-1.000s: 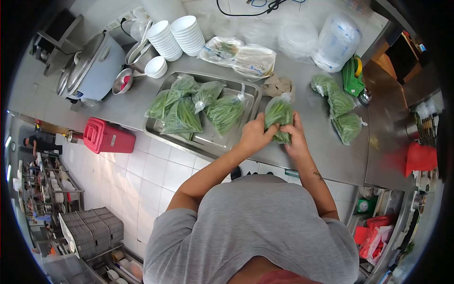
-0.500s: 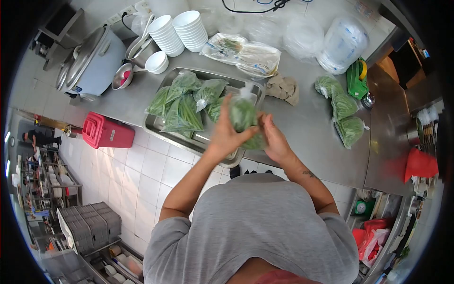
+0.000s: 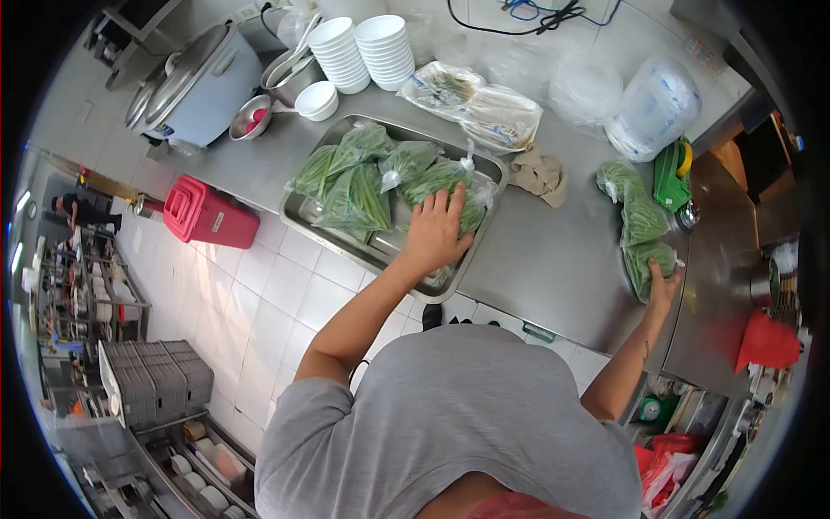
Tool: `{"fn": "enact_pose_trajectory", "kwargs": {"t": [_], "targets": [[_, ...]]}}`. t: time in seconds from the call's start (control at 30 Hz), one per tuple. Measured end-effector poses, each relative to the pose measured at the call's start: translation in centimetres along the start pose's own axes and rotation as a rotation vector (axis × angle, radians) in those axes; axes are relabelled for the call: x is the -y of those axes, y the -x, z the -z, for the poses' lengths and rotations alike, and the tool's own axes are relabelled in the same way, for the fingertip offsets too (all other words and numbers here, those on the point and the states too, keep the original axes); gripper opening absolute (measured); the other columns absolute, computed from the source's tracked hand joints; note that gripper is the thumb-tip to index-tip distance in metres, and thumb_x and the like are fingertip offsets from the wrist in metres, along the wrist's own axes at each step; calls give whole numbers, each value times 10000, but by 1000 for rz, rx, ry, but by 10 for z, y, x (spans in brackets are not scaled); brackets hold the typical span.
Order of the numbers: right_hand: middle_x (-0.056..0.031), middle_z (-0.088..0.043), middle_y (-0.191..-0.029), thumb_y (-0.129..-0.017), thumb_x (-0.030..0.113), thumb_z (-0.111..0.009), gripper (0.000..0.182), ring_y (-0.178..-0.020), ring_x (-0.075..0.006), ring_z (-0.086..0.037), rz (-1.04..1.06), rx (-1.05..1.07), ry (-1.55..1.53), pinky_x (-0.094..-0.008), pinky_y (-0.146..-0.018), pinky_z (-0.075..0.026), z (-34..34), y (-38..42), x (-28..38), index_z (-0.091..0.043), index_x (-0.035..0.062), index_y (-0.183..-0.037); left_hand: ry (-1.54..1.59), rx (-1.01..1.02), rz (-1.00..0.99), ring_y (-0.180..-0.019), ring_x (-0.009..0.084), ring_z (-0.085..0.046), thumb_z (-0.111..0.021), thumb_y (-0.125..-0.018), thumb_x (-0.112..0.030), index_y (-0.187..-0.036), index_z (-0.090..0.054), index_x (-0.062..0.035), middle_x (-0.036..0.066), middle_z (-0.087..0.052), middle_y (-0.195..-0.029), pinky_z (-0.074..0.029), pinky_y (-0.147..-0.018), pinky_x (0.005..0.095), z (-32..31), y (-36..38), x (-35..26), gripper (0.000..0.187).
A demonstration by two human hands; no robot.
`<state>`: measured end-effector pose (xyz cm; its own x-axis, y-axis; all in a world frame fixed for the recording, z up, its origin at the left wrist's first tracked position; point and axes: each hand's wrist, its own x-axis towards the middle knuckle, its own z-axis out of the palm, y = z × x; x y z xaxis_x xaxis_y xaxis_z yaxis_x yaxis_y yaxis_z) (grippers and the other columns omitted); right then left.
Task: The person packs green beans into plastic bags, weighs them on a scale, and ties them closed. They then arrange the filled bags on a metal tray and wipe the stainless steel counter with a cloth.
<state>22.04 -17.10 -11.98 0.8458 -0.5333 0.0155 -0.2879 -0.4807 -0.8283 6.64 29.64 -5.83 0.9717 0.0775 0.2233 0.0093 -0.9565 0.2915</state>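
Observation:
My left hand [image 3: 439,232] lies over a clear knotted bag of green vegetables [image 3: 437,179] at the right end of the metal tray [image 3: 303,213]. Its fingers are spread and rest on the plastic. Several more bags of long green vegetables [image 3: 356,201] fill the tray's left part. Far to the right, my right hand [image 3: 663,290] has its fingers closed around the near end of another bag of green vegetables [image 3: 644,259] on the steel counter. A further green bag [image 3: 635,203] lies just beyond that one. The right palm's inner side is hidden.
Behind the tray stand stacked white bowls [image 3: 382,54] and an opened plastic pack [image 3: 471,104]. A crumpled cloth [image 3: 539,176] lies right of the tray. A large lidded pot [image 3: 203,86] stands at the left, above a red bin [image 3: 210,212] on the floor.
The bag that both hands held above the tray now lies in its right end. My right hand has moved far right to the bags on the counter. The view has shifted slightly.

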Motion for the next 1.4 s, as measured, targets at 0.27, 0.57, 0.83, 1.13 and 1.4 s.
{"fn": "enact_pose_trajectory", "kwargs": {"t": [0.27,0.57,0.83,1.13,1.4], "targets": [[-173,-491,-1213,-691,67,-619,756,-1050,-307,-550,-82,226,-704,-408,-849,-495,-2,84,56,-295,57,-1374,-281,-249,501,-1143,456,-399,-741,-665,-242,-1376,-371,-126,223,-418,-1259,-377,-922,500,57,40,64,810],[-153,-435,-1223,-687,29,-652,735,-1076,-281,-517,88,1098,-820,-372,-865,-495,-115,264,226,-331,134,-1340,200,-427,293,-1120,411,-452,-692,-680,-105,-1293,-453,-50,250,-433,-1226,-397,-952,435,54,31,150,661],[-191,-482,-1227,-717,209,-762,702,-1121,-332,-488,1001,650,-318,-402,-951,-409,-162,261,236,-423,67,-1315,252,-451,316,-1133,382,-451,-590,-884,-249,-1313,-462,-43,232,-468,-1229,-373,-962,436,33,60,173,492],[-136,-385,-1349,-646,199,-783,653,-1193,-376,-428,514,-143,527,-466,-933,-413,-71,39,77,-482,243,-1223,-39,-485,263,-1089,426,-466,-556,-886,-217,-1337,-409,-24,254,-465,-1221,-389,-915,476,27,57,163,512],[-61,-519,-1091,-665,-21,-643,393,-1024,-209,-500,141,269,-596,-340,-877,-416,-41,104,125,-544,81,-1030,-94,-470,295,-1097,398,-470,-530,-904,-256,-1362,-376,-45,224,-453,-1254,-395,-894,461,25,60,162,528]]}}
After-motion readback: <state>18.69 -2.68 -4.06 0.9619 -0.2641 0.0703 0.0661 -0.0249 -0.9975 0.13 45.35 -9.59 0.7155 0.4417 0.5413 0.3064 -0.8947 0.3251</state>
